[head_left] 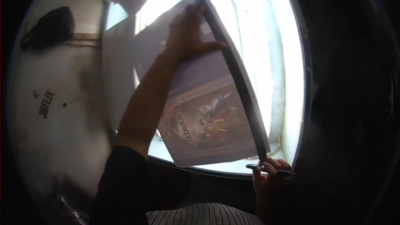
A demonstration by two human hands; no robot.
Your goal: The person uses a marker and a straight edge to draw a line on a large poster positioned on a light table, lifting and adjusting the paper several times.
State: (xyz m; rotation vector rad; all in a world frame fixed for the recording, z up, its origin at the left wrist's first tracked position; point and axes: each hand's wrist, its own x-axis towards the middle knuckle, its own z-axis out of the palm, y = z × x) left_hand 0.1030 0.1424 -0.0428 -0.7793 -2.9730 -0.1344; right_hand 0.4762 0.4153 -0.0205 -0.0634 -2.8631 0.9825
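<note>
A large printed sheet [196,137] with a colour picture and mirrored lettering is lit from behind, in front of a bright opening. Along its right side runs a long dark straight strip [239,83]. My left hand [189,33] lies spread on the upper part of the sheet, thumb reaching across to the strip and fingertips near its top end. At the strip's lower end, my right hand [271,173] is closed round a slim dark tool [285,172] with a shiny pale tip pointing left. Whether it is a cutter or a pen I cannot make out.
The bright opening [287,79] has a curved-looking dark frame. A pale wall-like surface [54,141] with dark lettering stands at the left, a black object [52,27] near its top. Deep shadow covers the right side. Striped cloth [204,214] shows at the lower edge.
</note>
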